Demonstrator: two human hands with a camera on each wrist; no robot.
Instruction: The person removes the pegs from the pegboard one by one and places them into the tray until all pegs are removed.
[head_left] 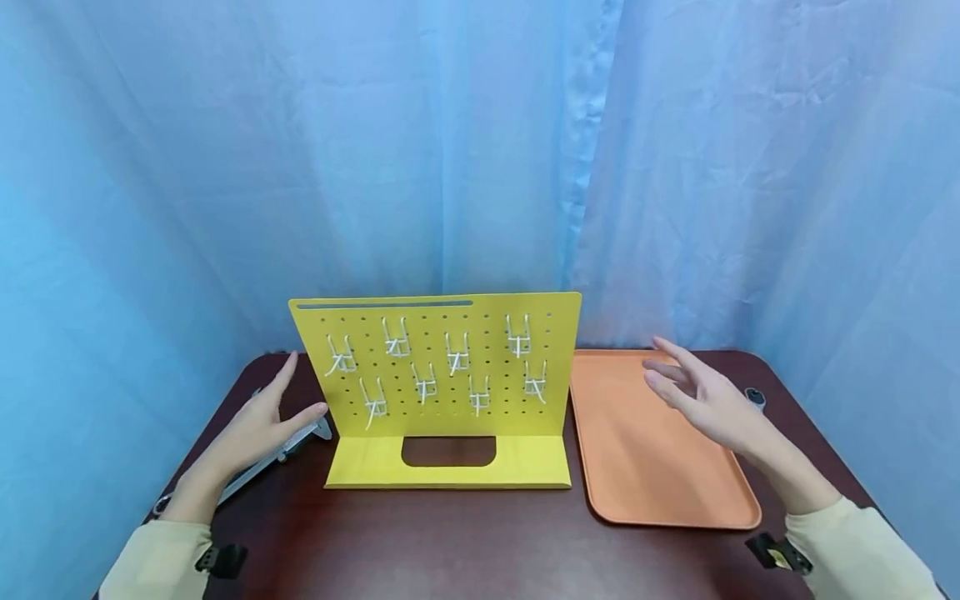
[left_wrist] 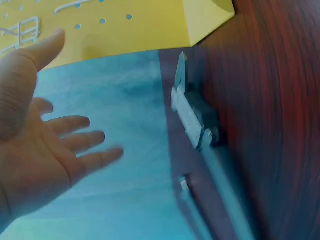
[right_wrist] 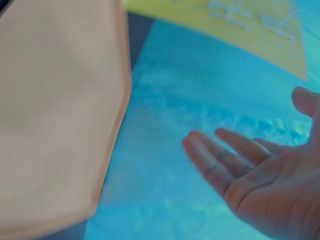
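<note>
My left hand (head_left: pixel 251 433) hovers over the left side of the table, thumb and fingers spread, holding nothing. Beneath it lies a caliper (left_wrist: pixel 189 117) with a long metal beam, partly hidden by the hand in the head view. A second slim metal tool (left_wrist: pixel 195 205) lies beside the caliper, blurred. Over the orange tray (head_left: pixel 637 467), my right hand (head_left: pixel 708 404) is held up with its fingers extended and nothing in it. Between the hands stands a yellow pegboard (head_left: pixel 450 425), with several white wire hooks (head_left: pixel 458 354) on its upright panel.
The dark wooden table (head_left: pixel 465 542) reaches back to blue curtains (head_left: pixel 450 150), which enclose the sides too. A round metal end of some object (head_left: pixel 755 397) shows behind the right wrist. Close to the pegboard's right side lies the tray, its raised rim all around.
</note>
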